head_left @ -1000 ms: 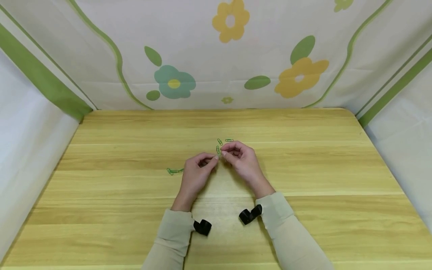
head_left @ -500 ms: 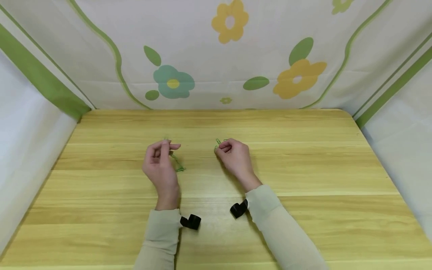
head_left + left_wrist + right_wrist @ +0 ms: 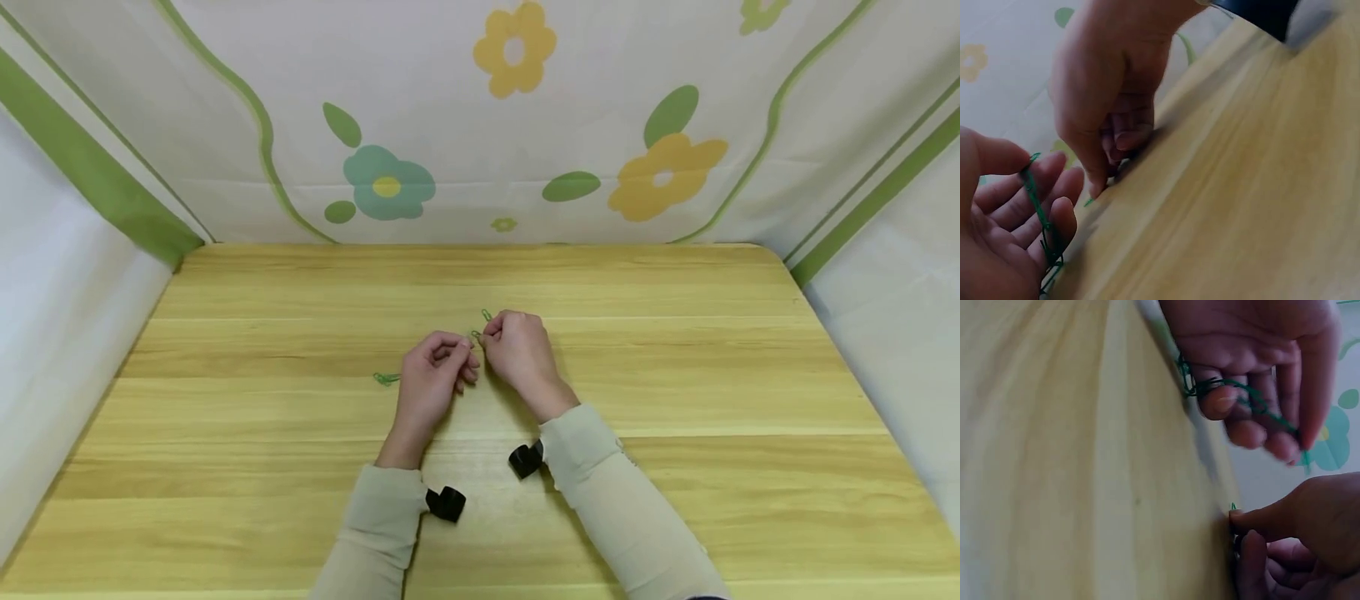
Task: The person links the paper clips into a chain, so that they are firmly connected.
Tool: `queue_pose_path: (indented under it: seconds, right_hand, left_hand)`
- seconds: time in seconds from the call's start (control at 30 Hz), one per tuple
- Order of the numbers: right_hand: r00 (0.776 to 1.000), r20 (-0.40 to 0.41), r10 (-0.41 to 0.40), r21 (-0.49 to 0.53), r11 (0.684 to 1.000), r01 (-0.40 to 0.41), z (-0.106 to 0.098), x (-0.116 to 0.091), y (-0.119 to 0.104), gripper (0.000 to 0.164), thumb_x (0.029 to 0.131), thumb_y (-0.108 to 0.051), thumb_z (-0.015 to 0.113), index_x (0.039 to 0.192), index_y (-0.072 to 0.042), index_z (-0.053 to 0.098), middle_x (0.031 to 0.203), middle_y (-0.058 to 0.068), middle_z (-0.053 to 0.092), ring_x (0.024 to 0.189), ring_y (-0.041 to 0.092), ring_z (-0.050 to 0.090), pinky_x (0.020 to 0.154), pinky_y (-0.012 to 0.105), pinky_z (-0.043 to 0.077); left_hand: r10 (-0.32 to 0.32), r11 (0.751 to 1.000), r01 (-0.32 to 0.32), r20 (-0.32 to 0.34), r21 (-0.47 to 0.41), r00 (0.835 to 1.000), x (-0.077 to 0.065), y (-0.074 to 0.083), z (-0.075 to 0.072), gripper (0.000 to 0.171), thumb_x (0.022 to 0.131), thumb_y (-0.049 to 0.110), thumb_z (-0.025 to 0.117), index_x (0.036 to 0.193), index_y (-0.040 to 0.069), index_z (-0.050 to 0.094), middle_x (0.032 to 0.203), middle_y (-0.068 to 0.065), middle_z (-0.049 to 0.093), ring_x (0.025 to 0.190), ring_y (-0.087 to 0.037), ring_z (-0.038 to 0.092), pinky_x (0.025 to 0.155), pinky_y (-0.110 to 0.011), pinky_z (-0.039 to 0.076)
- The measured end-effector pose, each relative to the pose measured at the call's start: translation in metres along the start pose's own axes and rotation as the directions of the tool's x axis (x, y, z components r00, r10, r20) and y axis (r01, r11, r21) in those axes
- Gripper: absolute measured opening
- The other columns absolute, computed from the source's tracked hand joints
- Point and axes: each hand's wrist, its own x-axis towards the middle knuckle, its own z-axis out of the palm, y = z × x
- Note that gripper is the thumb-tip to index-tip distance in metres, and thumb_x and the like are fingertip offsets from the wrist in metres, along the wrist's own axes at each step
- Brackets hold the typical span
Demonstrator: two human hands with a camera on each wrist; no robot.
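Observation:
Between thumb and index finger, my left hand (image 3: 433,375) pinches one end of a chain of green paper clips (image 3: 1036,203). In the right wrist view the chain (image 3: 1254,400) runs across the left fingers, and its tail (image 3: 386,379) shows left of that hand in the head view. My right hand (image 3: 521,354) is low at the table, its thumb and fingertips pinching a single green paper clip (image 3: 1233,506), mostly covered by the fingers. The two hands' fingertips are close together but apart. Just beyond the right fingers lies a loose green paper clip (image 3: 487,315).
The wooden table (image 3: 675,350) reaches back to a white curtain (image 3: 465,125) with printed flowers. Black wrist cameras (image 3: 447,504) sit on both sleeves, near the table surface.
The left hand first swung left and turned up with the chain dangling, then returned right beside the right hand. The right hand shifted slightly left and stayed low by the loose clips.

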Motion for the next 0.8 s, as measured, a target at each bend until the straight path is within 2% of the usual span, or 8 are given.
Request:
queue_pose_path:
  seconds: [0.13, 0.23, 0.3, 0.37, 0.47, 0.57, 0.7, 0.8]
  right_hand:
    - [0.999, 0.002, -0.040, 0.042, 0.998, 0.040, -0.001, -0.002, 0.009, 0.012, 0.102, -0.018, 0.073, 0.098, -0.007, 0.077, 0.095, 0.008, 0.077, 0.087, 0.023, 0.071, 0.081, 0.037, 0.061]
    - [0.999, -0.006, -0.035, 0.216, 0.976, 0.036, 0.000, -0.006, 0.021, 0.013, 0.103, -0.019, 0.072, 0.103, -0.007, 0.074, 0.094, 0.009, 0.075, 0.082, 0.021, 0.070, 0.076, 0.034, 0.059]
    - [1.000, -0.004, -0.006, 0.391, 0.921, 0.008, 0.000, -0.009, 0.029, 0.013, 0.104, -0.019, 0.072, 0.108, -0.007, 0.070, 0.095, 0.010, 0.074, 0.079, 0.019, 0.070, 0.073, 0.032, 0.061]
    - [1.000, -0.002, 0.018, 0.540, 0.841, -0.014, 0.000, -0.012, 0.034, 0.013, 0.105, -0.016, 0.071, 0.111, -0.005, 0.068, 0.096, 0.013, 0.074, 0.077, 0.018, 0.071, 0.071, 0.031, 0.063]
    - [1.000, 0.002, 0.030, 0.673, 0.740, -0.024, 0.000, -0.015, 0.037, 0.013, 0.105, -0.009, 0.070, 0.113, -0.001, 0.065, 0.098, 0.017, 0.073, 0.077, 0.019, 0.071, 0.071, 0.029, 0.065]
    - [1.000, -0.011, 0.009, 0.723, 0.691, 0.002, 0.000, -0.015, 0.037, 0.013, 0.104, -0.003, 0.069, 0.114, 0.003, 0.064, 0.100, 0.018, 0.071, 0.081, 0.019, 0.071, 0.073, 0.026, 0.064]
    - [0.999, -0.012, -0.041, 0.757, 0.653, 0.036, 0.000, -0.015, 0.035, 0.015, 0.102, 0.001, 0.069, 0.116, 0.005, 0.064, 0.102, 0.015, 0.070, 0.084, 0.019, 0.071, 0.075, 0.025, 0.064]
    - [0.997, 0.008, -0.076, 0.760, 0.649, 0.043, 0.000, -0.016, 0.033, 0.017, 0.101, 0.002, 0.070, 0.117, 0.005, 0.065, 0.102, 0.013, 0.071, 0.084, 0.019, 0.071, 0.075, 0.025, 0.064]
  left_hand:
    - [-0.021, 1.000, 0.021, 0.018, 0.020, 1.000, -0.001, -0.001, 0.003, 0.017, 0.108, 0.012, 0.065, 0.107, -0.004, 0.072, 0.088, -0.019, 0.075, 0.065, -0.016, 0.067, 0.055, -0.022, 0.052]
    - [-0.027, 0.999, 0.027, 0.013, 0.032, 1.000, -0.001, 0.001, 0.004, 0.017, 0.108, 0.012, 0.065, 0.108, -0.003, 0.073, 0.088, -0.018, 0.075, 0.066, -0.017, 0.067, 0.055, -0.022, 0.052]
    - [-0.029, 0.999, 0.028, 0.013, 0.046, 0.999, 0.000, 0.001, 0.003, 0.017, 0.108, 0.012, 0.065, 0.108, -0.003, 0.073, 0.088, -0.018, 0.075, 0.067, -0.017, 0.067, 0.056, -0.022, 0.052]
    - [-0.031, 0.998, 0.030, 0.013, 0.059, 0.999, 0.000, 0.002, 0.003, 0.018, 0.109, 0.012, 0.064, 0.108, -0.003, 0.074, 0.088, -0.018, 0.076, 0.067, -0.018, 0.067, 0.056, -0.022, 0.052]
    - [-0.039, 0.997, 0.037, 0.015, 0.066, 0.999, -0.001, 0.002, 0.001, 0.019, 0.109, 0.013, 0.063, 0.108, -0.003, 0.074, 0.089, -0.018, 0.076, 0.066, -0.018, 0.067, 0.056, -0.022, 0.052]
    - [-0.044, 0.997, 0.042, 0.019, 0.065, 0.999, -0.001, 0.002, 0.000, 0.020, 0.109, 0.013, 0.063, 0.109, -0.003, 0.074, 0.089, -0.019, 0.076, 0.066, -0.018, 0.066, 0.056, -0.022, 0.052]
    - [-0.041, 0.997, 0.040, 0.017, 0.066, 0.999, -0.003, 0.003, -0.001, 0.021, 0.110, 0.014, 0.061, 0.110, -0.003, 0.074, 0.091, -0.020, 0.076, 0.066, -0.018, 0.065, 0.056, -0.022, 0.052]
    - [-0.037, 0.997, 0.036, 0.012, 0.069, 0.999, -0.004, 0.005, -0.002, 0.022, 0.111, 0.015, 0.061, 0.111, -0.002, 0.074, 0.091, -0.020, 0.076, 0.066, -0.017, 0.065, 0.056, -0.022, 0.052]
